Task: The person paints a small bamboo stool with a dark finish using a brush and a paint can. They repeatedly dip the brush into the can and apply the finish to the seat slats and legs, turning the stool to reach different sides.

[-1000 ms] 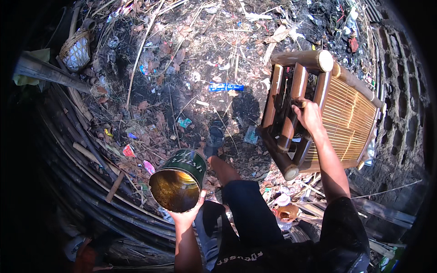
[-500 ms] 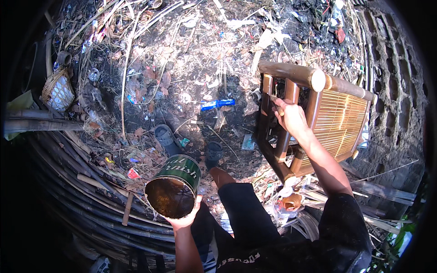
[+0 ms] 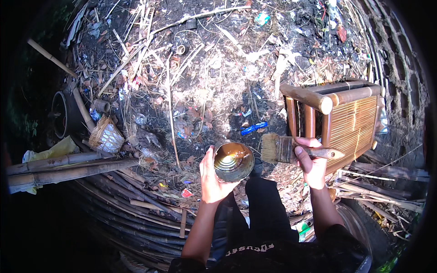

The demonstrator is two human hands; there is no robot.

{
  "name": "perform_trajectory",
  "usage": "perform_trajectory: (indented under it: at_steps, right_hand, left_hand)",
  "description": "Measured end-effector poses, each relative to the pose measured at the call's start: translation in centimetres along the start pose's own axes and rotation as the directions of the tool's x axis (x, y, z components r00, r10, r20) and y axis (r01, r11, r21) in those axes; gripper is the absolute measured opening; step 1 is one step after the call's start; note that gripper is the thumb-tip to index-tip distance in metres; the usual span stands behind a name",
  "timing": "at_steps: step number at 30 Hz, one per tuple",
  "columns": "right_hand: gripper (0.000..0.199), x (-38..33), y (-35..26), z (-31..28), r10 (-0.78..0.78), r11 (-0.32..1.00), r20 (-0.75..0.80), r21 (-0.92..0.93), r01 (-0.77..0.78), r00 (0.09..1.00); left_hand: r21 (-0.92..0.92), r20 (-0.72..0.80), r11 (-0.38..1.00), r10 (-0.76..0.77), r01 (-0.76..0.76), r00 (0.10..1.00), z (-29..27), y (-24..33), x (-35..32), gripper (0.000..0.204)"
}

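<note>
Tin [image 3: 233, 160] clasped in left grip [image 3: 211, 175]; right grip [image 3: 312, 164] closed on brush [image 3: 291, 150], bristles beside tin's rim.

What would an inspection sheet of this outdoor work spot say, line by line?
Surface: bare dirt ground strewn with dry sticks and litter.
Job's things: open round metal can of brown liquid; wide flat wooden-handled brush; bamboo slatted stool.
Clutter: small woven basket, blue plastic scrap, stacked bamboo poles.
Hands: left hand grips the can; right hand grips the brush, bristles beside the can.
Cables: nothing seen.
Surroundings: stone wall at right.
</note>
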State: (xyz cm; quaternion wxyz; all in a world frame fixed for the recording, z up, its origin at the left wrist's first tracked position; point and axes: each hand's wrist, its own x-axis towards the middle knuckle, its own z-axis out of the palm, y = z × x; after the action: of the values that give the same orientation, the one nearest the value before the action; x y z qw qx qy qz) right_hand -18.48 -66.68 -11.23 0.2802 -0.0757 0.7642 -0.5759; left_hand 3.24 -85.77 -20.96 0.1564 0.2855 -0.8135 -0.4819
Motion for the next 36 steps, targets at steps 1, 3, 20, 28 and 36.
perform_trajectory:
  at_steps: [1, 3, 20, 28, 36]
  right_hand:
    - [0.025, -1.1, -2.5, 1.6, -0.024, 0.997, -0.019, 0.070, 0.025, 1.000]
    - [0.025, -1.6, -6.8, 3.5, -0.173, 0.977, 0.109, -0.103, 0.184, 0.979]
    - [0.031, 1.5, -17.3, 2.5, -0.103, 0.757, 0.167, -0.627, 0.186, 0.981]
    - [0.027, 6.9, -24.1, -5.3, -0.234, 0.914, -0.045, -0.352, 0.203, 0.971]
    - [0.027, 10.7, -32.3, -10.1, -0.297, 0.939, -0.052, -0.196, 0.282, 0.953]
  left_hand:
    - [0.019, 0.049, 0.999, 0.040, -0.041, 0.998, -1.1, 1.2, 1.4, 0.125]
    - [0.059, 0.121, 0.998, 0.030, -0.038, 0.992, -2.7, 3.5, 3.4, 0.126]
    - [0.095, 0.581, 0.943, 0.206, -0.317, 0.788, -4.4, 16.4, 16.8, 0.124]
    - [0.202, 0.690, 0.902, 0.146, -0.382, 0.709, -2.9, 23.5, 26.6, 0.122]
    - [0.050, 0.761, 0.933, 0.195, -0.355, 0.618, -1.6, 31.9, 36.6, 0.120]
